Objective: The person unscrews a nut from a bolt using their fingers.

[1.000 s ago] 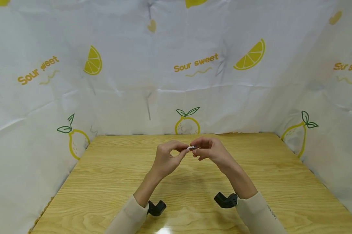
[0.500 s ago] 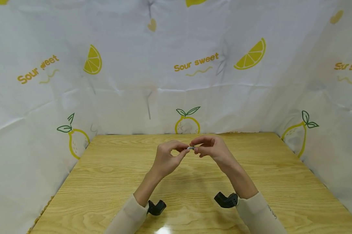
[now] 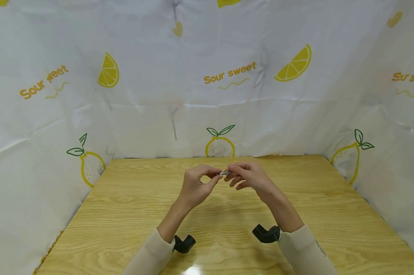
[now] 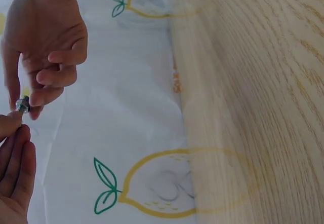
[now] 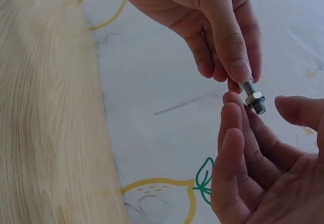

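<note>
My left hand pinches a small silver bolt between thumb and fingers, above the table. The bolt's far end is hidden under those fingertips. A hex nut sits on the thread, with a short bit of threaded end showing past it. Close by, my right hand has its fingers gently bent and its thumb lifted away from the nut. The right index finger lies beside or against the nut; the right wrist view does not settle which. In the left wrist view the nut appears between both hands.
Below the hands lies a wood-grain table. White cloth printed with lemons hangs behind it and along both sides. Black wrist cameras are worn at both sleeves.
The right hand's thumb and fingers have come off the nut end and spread, its lower fingers now showing more. My left hand keeps its place on the bolt.
</note>
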Action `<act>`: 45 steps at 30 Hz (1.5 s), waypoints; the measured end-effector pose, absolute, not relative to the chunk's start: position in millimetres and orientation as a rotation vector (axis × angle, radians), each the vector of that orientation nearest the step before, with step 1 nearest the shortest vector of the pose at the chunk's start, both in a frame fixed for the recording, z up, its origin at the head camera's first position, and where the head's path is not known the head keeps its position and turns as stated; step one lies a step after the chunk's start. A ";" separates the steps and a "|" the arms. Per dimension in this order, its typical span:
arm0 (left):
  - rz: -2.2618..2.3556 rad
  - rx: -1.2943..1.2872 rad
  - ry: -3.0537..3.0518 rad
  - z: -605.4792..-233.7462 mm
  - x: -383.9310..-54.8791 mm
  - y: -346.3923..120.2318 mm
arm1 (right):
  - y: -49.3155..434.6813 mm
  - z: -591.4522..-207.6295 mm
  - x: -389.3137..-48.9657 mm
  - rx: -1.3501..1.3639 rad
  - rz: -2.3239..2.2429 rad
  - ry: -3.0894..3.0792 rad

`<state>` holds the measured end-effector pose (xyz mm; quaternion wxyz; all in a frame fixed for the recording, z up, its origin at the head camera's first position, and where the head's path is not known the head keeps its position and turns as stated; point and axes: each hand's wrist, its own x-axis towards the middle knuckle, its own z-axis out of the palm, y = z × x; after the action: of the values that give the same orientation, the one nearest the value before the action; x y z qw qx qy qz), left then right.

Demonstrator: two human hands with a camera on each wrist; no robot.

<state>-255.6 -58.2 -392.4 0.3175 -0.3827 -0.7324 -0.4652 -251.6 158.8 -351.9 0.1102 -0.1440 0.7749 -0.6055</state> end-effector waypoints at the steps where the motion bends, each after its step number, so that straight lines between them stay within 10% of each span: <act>1: -1.220 -1.010 -1.923 -392.4 -255.7 -58.0 | 158.0 -351.9 -251.9 -0.400 -1.748 2.269; 45: -1.228 -1.007 -1.961 -391.4 -254.4 -59.2 | 162.8 -352.5 -250.1 -0.603 -1.823 2.213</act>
<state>-254.4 -59.2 -391.4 0.3042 -0.3803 -0.7403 -0.4634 -250.1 162.8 -352.5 0.1055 -0.2047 0.7512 -0.6186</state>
